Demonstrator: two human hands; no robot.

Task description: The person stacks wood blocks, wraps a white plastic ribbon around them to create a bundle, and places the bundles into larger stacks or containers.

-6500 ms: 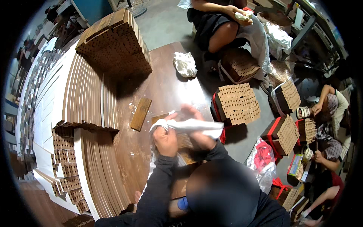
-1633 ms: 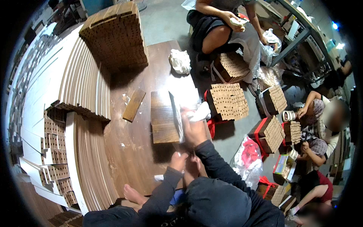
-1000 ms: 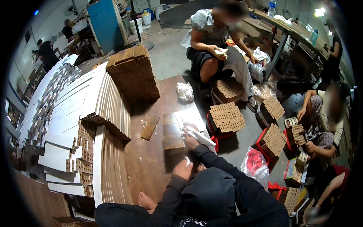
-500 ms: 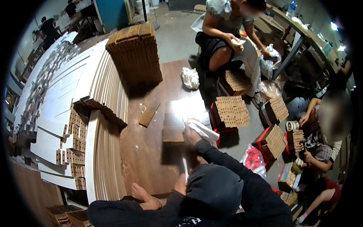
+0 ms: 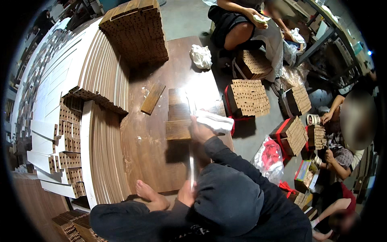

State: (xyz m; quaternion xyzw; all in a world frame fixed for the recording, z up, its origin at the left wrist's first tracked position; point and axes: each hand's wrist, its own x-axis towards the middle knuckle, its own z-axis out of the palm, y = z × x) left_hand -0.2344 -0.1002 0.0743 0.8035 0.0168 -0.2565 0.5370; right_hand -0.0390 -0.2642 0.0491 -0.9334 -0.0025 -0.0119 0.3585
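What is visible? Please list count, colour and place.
board: one, brown, centre
wood stack: one, brown, on board
white strip: at least one, across wood stack
loose slat: one, brown, on board
white wad: one, on board
tall stack: one, brown, upper left
planks: many, white-faced, left
tied bundles: several, brown, right floor
plastic bag: one, clear, right floor
open box: one, multicoloured, right floor
other people: several, top, right
bare foot: one, lower centre
left hand: one, gripping white strip
right hand: one, on wood stack
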